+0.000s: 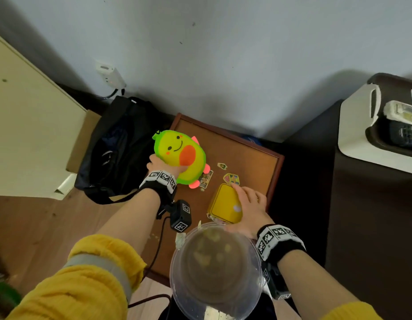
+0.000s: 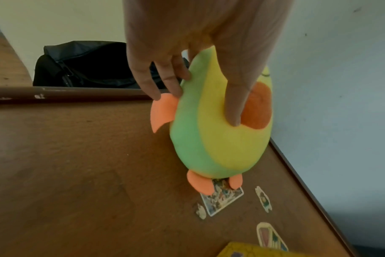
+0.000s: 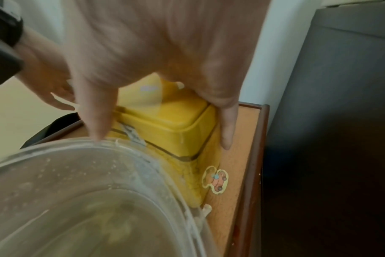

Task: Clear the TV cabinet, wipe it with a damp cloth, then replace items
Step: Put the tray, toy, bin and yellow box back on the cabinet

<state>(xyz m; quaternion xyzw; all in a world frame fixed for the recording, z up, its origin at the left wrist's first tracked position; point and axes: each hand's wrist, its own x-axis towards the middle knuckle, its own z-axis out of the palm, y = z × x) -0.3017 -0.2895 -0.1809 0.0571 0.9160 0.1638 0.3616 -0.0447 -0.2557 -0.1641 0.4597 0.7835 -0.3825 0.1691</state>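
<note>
We see the TV cabinet [image 1: 251, 158], a brown wooden top with a raised dark rim, set against the wall. Our left hand [image 1: 157, 166] grasps the avocado plush toy [image 1: 179, 153], soft and rounded, thumb on its yellow front, fingers [image 2: 165, 81] behind its green back; its feet are at a picture card [image 2: 223, 200]. Our right hand [image 1: 251, 206] straddles the yellow plastic box [image 1: 224, 205], fingers [image 3: 226, 132] down its sides. A clear round container [image 1: 215, 271] stands nearest us. Flat stickers [image 1: 231, 179] lie on the wood.
</note>
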